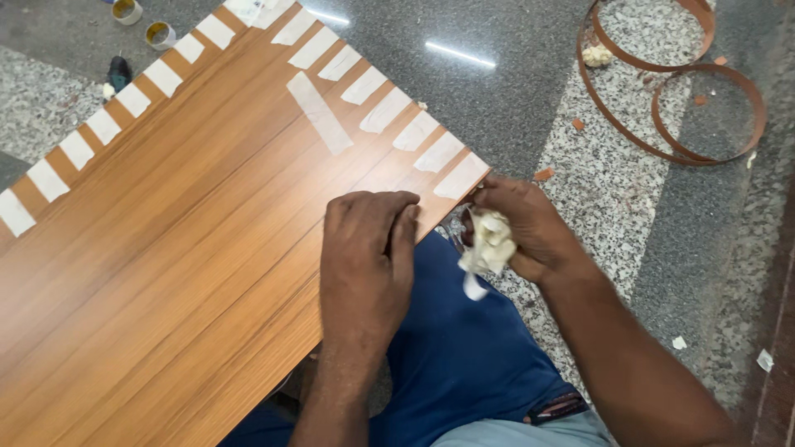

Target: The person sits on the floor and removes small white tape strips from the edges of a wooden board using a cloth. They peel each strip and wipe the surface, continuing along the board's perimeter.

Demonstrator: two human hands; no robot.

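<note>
the wooden board [166,248] fills the left of the frame and is pressed flat by the left hand [364,257]. a crumpled rag [489,244] is pinched in the right hand [530,232] at the board's corner. tape strips [389,108] are already stuck along two edges; wiping seems unfinished.

Bright even light, floor [497,91] glare streaks

Speckled granite floor [613,190] carries a wood-grain board [182,248]; coiled brown edge banding [671,91] at two o'clock, two small tins [145,23] at eleven o'clock.
</note>
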